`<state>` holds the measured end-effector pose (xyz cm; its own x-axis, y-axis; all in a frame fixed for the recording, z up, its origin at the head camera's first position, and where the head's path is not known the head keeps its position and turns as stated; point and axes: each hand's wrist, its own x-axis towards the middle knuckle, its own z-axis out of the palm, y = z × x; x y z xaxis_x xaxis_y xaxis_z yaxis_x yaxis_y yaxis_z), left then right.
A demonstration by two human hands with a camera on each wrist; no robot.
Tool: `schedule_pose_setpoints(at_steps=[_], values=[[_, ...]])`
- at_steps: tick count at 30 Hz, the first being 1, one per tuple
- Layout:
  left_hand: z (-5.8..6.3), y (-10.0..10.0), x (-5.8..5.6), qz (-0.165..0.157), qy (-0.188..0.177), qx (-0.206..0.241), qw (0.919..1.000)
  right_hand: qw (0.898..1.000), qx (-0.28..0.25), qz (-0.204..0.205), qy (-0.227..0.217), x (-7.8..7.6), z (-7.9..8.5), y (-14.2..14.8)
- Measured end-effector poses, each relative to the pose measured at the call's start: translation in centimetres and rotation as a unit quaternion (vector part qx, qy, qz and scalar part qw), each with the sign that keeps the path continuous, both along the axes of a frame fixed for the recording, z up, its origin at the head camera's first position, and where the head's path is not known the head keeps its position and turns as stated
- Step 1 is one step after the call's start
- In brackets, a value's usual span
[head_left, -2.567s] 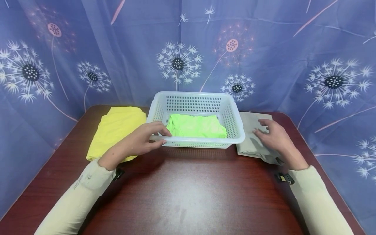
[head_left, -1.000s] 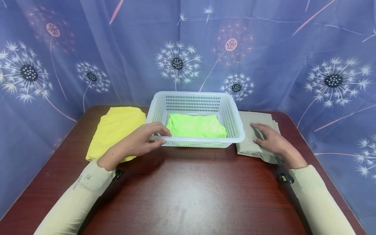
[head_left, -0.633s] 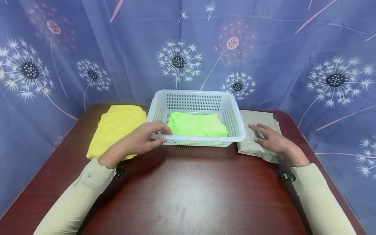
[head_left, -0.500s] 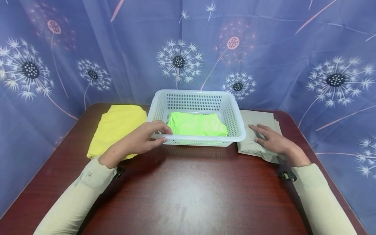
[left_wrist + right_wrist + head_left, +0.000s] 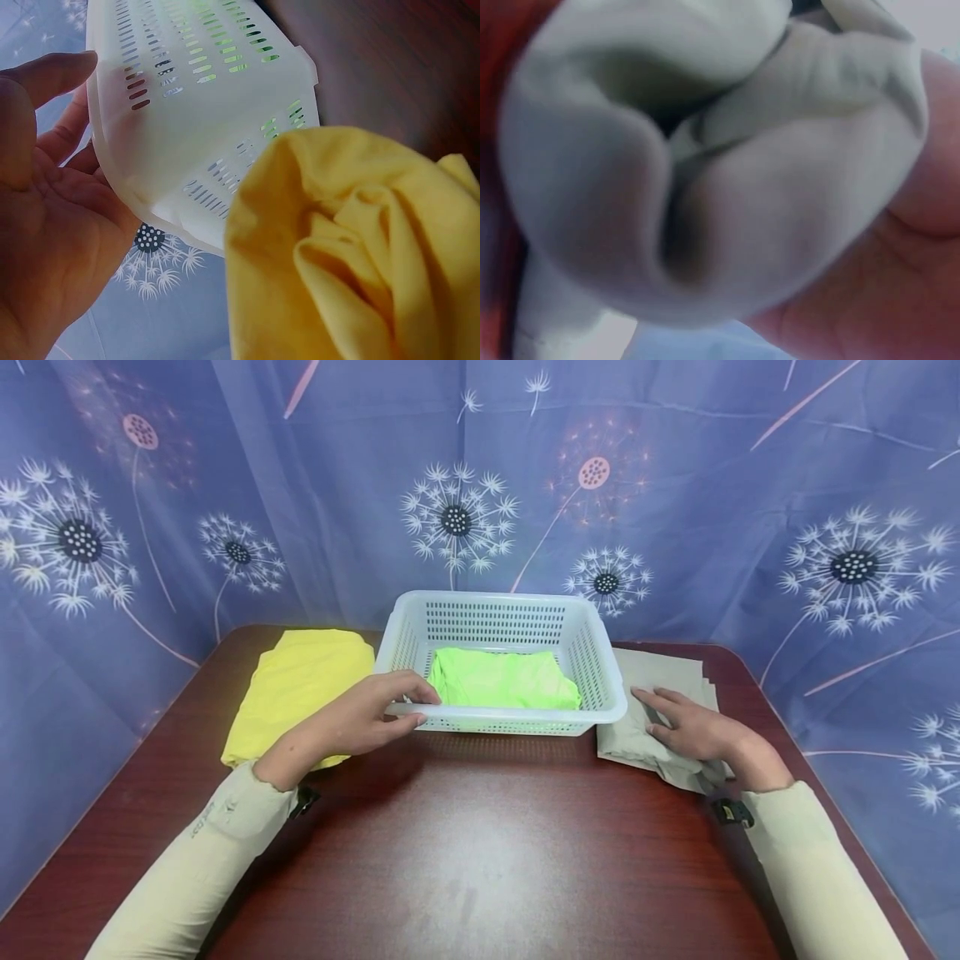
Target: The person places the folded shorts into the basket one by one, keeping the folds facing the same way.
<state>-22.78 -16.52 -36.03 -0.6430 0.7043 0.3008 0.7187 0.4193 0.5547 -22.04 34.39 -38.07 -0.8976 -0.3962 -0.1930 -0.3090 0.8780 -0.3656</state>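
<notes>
In the head view, a pale plastic basket (image 5: 517, 716) with slotted walls holds a folded bright green cloth (image 5: 502, 680). My left hand (image 5: 367, 714) pinches the basket's near rim at its left corner, thumb outside and fingers over the edge. To the right, a folded grey cloth (image 5: 663, 670) lies against the basket's side. My right hand (image 5: 693, 728) rests on top of it with fairly straight fingers. In the right wrist view, the folded end of the grey cloth (image 5: 780, 210) fills most of the picture and hides the fingertips.
A folded yellow cloth (image 5: 300, 681) lies left of the basket, partly under my left forearm's line of sight. The dark red-brown table (image 5: 480, 835) runs back to a blue curtain (image 5: 337, 485) with dandelion prints. Both wrists carry small black devices.
My right hand came down onto the grey cloth. Since half a second ago the cloth has slid slightly towards me and turned a little under that hand. The left hand stays on the basket rim.
</notes>
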Motion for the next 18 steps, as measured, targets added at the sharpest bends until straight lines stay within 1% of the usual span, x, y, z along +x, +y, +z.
schedule_pose_setpoints(at_steps=[6,10,18], values=[[0.00,-0.06,0.10,0.003,-0.007,-0.005,1.0000,1.000,0.013,0.020,0.017,0.23,0.36,-0.11],[-0.05,-0.03,0.09,0.007,-0.013,-0.010,0.9998,0.999,0.017,0.022,0.023,0.30,0.49,-0.17],[-0.16,0.04,0.03,0.012,-0.013,-0.015,0.9997,0.999,0.019,0.029,0.041,0.37,0.43,-0.28]])
